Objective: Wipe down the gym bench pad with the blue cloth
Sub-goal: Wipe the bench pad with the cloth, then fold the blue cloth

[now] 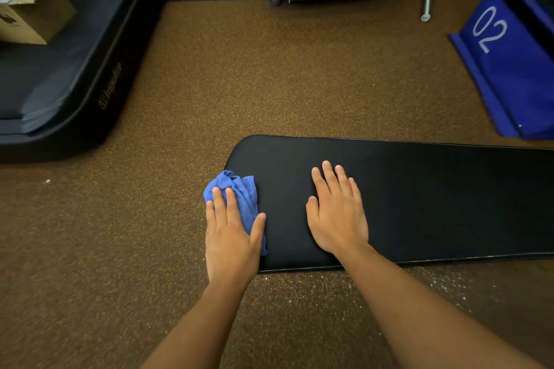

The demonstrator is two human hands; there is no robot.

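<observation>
Now left hand (pixel 232 237) presses blue cloth (pixel 239 192) on bench pad (pixel 419 204); right hand (pixel 337 213) flat; blue box (pixel 509 69) reads "02"

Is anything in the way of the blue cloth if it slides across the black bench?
Yes. The right hand lies flat on the bench pad, right in the path of the blue cloth, which the left hand presses at the pad's left end. Past that hand, nothing visible lies on the pad.

Brown speckled rubber floor (pixel 239 75), black treadmill base (pixel 75 75) left, cardboard box (pixel 33 12) on it, blue numbered block (pixel 509 63) right
</observation>
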